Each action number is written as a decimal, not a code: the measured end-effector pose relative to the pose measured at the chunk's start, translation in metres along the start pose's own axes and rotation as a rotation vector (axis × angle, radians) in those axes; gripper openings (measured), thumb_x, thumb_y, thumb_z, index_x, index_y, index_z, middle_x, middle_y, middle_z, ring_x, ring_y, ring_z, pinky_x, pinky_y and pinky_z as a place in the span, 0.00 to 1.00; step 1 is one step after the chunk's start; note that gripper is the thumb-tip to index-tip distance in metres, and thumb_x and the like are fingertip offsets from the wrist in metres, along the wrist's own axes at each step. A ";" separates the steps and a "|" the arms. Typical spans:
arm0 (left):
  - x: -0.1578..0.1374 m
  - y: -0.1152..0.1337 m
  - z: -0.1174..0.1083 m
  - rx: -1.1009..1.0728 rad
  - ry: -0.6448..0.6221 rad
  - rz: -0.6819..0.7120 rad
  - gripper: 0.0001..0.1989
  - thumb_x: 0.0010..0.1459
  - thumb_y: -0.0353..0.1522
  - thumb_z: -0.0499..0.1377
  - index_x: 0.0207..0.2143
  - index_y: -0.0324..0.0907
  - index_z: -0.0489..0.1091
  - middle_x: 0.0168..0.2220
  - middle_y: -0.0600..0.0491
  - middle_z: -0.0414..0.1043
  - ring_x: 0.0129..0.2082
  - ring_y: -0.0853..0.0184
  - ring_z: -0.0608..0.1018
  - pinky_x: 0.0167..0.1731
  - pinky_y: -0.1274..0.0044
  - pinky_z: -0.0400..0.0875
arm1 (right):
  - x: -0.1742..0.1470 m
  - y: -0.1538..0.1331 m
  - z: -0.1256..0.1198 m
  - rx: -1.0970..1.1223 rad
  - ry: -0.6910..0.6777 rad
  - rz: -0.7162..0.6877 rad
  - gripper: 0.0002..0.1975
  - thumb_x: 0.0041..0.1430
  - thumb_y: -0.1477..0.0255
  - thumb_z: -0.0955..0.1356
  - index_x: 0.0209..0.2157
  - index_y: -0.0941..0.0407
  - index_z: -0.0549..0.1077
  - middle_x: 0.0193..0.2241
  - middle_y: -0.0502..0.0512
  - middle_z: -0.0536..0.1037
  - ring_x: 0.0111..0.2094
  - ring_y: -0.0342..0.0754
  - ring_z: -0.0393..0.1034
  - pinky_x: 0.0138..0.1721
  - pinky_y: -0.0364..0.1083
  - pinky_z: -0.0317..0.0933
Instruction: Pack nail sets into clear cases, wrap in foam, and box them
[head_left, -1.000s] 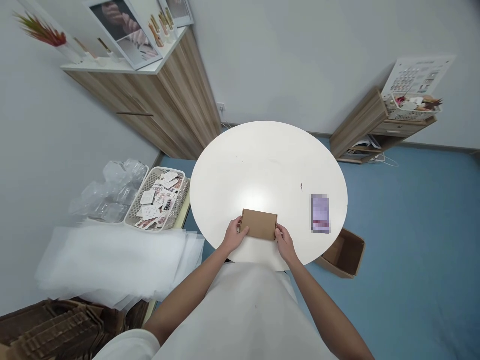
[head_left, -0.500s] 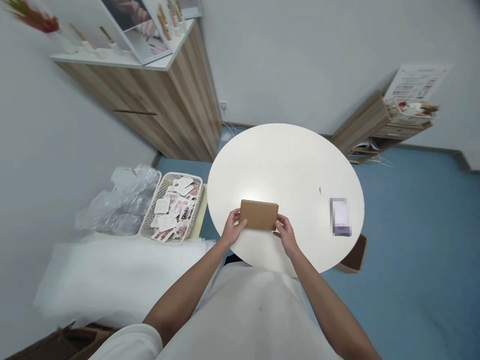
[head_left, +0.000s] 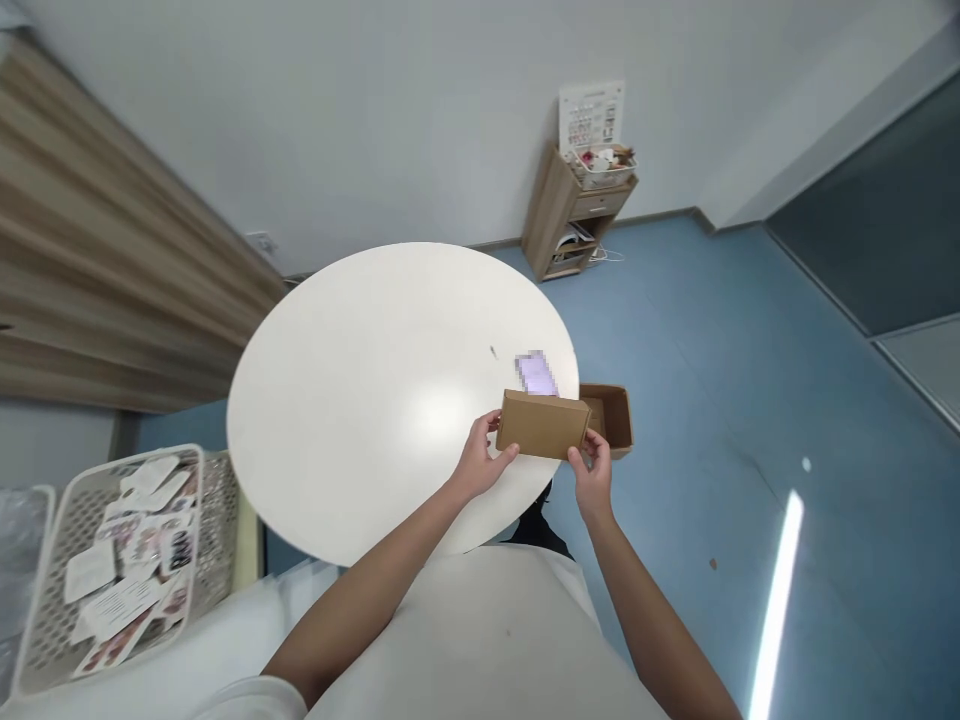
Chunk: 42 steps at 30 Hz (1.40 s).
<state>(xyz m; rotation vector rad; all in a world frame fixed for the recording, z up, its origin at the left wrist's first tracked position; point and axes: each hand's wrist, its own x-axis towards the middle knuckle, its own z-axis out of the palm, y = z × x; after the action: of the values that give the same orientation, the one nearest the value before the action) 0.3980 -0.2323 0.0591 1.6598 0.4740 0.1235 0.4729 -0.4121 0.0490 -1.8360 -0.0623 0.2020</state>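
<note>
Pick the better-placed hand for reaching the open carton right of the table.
Likely the right hand: it holds the brown box by its right end, nearer the open carton. The left hand holds the other end, over the white table.

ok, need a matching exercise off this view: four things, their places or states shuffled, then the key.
Things
1. small box
2. cards
3. carton
4. shelf unit

Places or states
A. in a white basket
B. against the far wall
C. held between left hand and right hand
D. open-topped, past the right edge of the table

Pairs: 1-C, 2-A, 3-D, 4-B
</note>
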 end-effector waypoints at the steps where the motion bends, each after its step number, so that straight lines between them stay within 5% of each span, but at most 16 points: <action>1: 0.006 0.002 0.024 0.013 -0.042 -0.001 0.29 0.49 0.38 0.57 0.54 0.48 0.51 0.52 0.47 0.55 0.51 0.61 0.62 0.44 0.68 0.62 | 0.007 0.009 -0.020 -0.001 0.038 0.013 0.25 0.50 0.62 0.63 0.49 0.54 0.58 0.47 0.60 0.63 0.48 0.51 0.59 0.42 0.49 0.60; 7: 0.058 -0.006 0.172 0.039 -0.210 -0.142 0.32 0.50 0.41 0.57 0.55 0.47 0.49 0.53 0.45 0.51 0.50 0.59 0.63 0.39 0.72 0.66 | 0.063 0.069 -0.137 -0.022 0.191 0.150 0.25 0.48 0.61 0.64 0.49 0.54 0.60 0.47 0.58 0.62 0.46 0.50 0.59 0.43 0.49 0.59; 11: 0.102 -0.016 0.248 0.110 -0.277 -0.234 0.32 0.49 0.42 0.57 0.54 0.43 0.53 0.50 0.43 0.55 0.48 0.61 0.66 0.44 0.70 0.64 | 0.098 0.105 -0.197 -0.029 0.200 0.299 0.28 0.46 0.59 0.65 0.50 0.55 0.61 0.47 0.59 0.63 0.45 0.51 0.60 0.43 0.50 0.59; 15: 0.138 -0.014 0.295 0.151 -0.339 -0.239 0.31 0.48 0.43 0.57 0.53 0.43 0.56 0.49 0.44 0.57 0.48 0.60 0.66 0.48 0.69 0.61 | 0.123 0.124 -0.230 -0.029 0.170 0.374 0.32 0.45 0.58 0.66 0.52 0.53 0.58 0.50 0.60 0.59 0.46 0.51 0.60 0.42 0.49 0.60; 20: 0.157 0.002 0.323 0.205 -0.381 -0.165 0.35 0.45 0.43 0.59 0.54 0.42 0.55 0.53 0.44 0.56 0.54 0.56 0.60 0.52 0.67 0.54 | 0.138 0.131 -0.243 -0.138 0.211 0.362 0.36 0.44 0.59 0.65 0.55 0.55 0.53 0.52 0.61 0.55 0.51 0.54 0.55 0.45 0.51 0.58; 24: 0.145 0.005 0.313 0.246 -0.359 -0.151 0.33 0.42 0.43 0.61 0.51 0.41 0.59 0.52 0.43 0.59 0.52 0.55 0.62 0.51 0.65 0.56 | 0.137 0.136 -0.234 -0.195 0.163 0.321 0.34 0.44 0.60 0.65 0.53 0.55 0.55 0.51 0.61 0.57 0.51 0.54 0.55 0.45 0.52 0.57; 28: 0.116 -0.002 0.278 0.239 -0.258 -0.192 0.27 0.45 0.42 0.59 0.48 0.42 0.63 0.48 0.44 0.63 0.48 0.56 0.67 0.48 0.65 0.60 | 0.139 0.130 -0.208 -0.213 0.015 0.231 0.30 0.45 0.61 0.65 0.51 0.54 0.58 0.49 0.60 0.60 0.50 0.55 0.56 0.43 0.53 0.59; 36: 0.047 -0.010 0.183 0.068 0.027 -0.258 0.23 0.47 0.41 0.57 0.45 0.41 0.64 0.45 0.45 0.67 0.44 0.60 0.71 0.42 0.69 0.65 | 0.130 0.066 -0.119 -0.191 -0.290 -0.063 0.25 0.47 0.63 0.64 0.48 0.54 0.62 0.45 0.59 0.65 0.44 0.52 0.62 0.42 0.52 0.60; 42: -0.031 -0.022 0.096 0.010 0.242 -0.255 0.22 0.48 0.41 0.56 0.45 0.41 0.64 0.44 0.45 0.68 0.38 0.64 0.73 0.38 0.72 0.67 | 0.069 0.026 -0.035 -0.174 -0.550 -0.166 0.22 0.49 0.63 0.62 0.47 0.55 0.62 0.43 0.59 0.68 0.35 0.48 0.66 0.36 0.50 0.62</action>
<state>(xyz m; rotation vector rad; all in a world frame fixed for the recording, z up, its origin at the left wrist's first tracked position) 0.3985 -0.3308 0.0286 1.5863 0.8664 0.1334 0.5450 -0.4428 0.0255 -1.8882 -0.6293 0.5942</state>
